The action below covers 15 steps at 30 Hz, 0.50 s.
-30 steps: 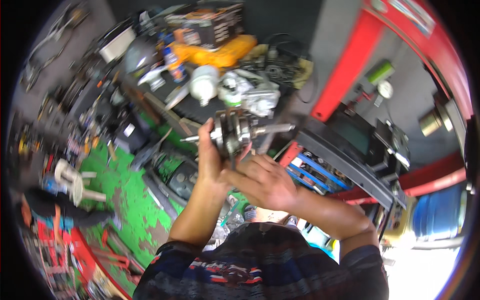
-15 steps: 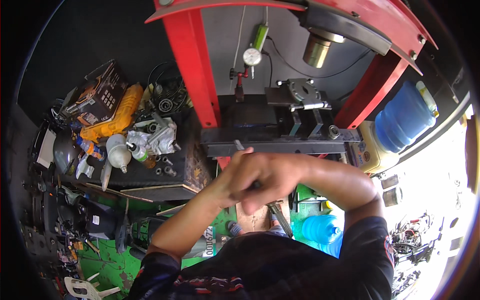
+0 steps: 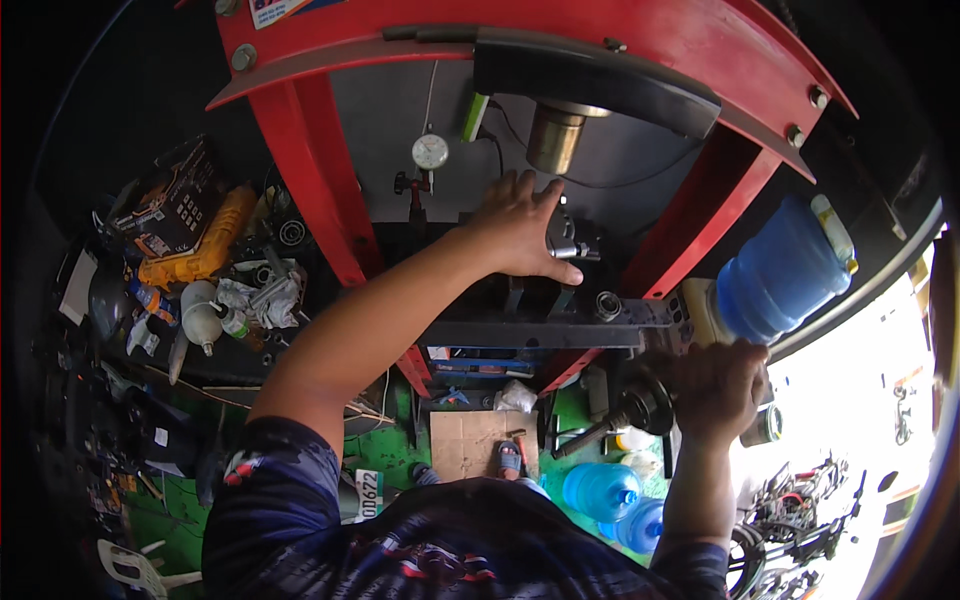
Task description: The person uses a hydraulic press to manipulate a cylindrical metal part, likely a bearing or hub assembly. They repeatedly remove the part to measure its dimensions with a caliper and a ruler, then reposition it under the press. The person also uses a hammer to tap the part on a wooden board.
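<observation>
My left hand (image 3: 525, 225) reaches into the red press frame (image 3: 295, 150), fingers spread over a silver-and-dark plate fixture (image 3: 580, 245); whether it touches it I cannot tell. Just above hangs the press's brass-coloured cylinder (image 3: 553, 140). A small round metal part (image 3: 608, 306) sits on the crossbeam (image 3: 480, 335). My right hand (image 3: 720, 390) grips a crankshaft (image 3: 640, 408) low at the right, its shaft pointing down-left. A dial gauge (image 3: 430, 151) on a red stand is behind my left hand.
A cluttered bench (image 3: 150, 355) at left holds a yellow case (image 3: 205, 250), bottles and metal parts. A blue jug (image 3: 775, 270) stands right of the press. Below are cardboard (image 3: 465, 440), my sandalled feet, more jugs (image 3: 602, 490) and a white plastic chair (image 3: 135, 565).
The view has swung toward the press. My hands have parted: the left moved up into the frame with fingers spread, while the right carried the crankshaft down to the right.
</observation>
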### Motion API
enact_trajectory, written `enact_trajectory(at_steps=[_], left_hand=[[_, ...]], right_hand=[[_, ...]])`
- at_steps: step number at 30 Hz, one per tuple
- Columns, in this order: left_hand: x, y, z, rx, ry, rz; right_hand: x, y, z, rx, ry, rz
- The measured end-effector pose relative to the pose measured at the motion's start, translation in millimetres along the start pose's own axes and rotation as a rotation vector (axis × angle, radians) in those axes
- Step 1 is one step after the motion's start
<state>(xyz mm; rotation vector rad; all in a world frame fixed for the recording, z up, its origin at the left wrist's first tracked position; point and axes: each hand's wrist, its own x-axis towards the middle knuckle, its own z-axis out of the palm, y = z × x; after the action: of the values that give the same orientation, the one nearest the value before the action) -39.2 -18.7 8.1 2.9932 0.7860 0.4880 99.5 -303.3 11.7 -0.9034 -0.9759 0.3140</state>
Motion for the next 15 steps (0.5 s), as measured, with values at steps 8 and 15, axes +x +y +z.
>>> enact_trajectory(at_steps=[8,15], left_hand=[[50,-10,12,-0.056,-0.433,0.019],[-6,-4,-7,-0.048,-0.056,0.006]], right_hand=[[-25,-5,-105,0.205,0.111,0.173],[-14,34,-188,-0.163,0.425,0.262]])
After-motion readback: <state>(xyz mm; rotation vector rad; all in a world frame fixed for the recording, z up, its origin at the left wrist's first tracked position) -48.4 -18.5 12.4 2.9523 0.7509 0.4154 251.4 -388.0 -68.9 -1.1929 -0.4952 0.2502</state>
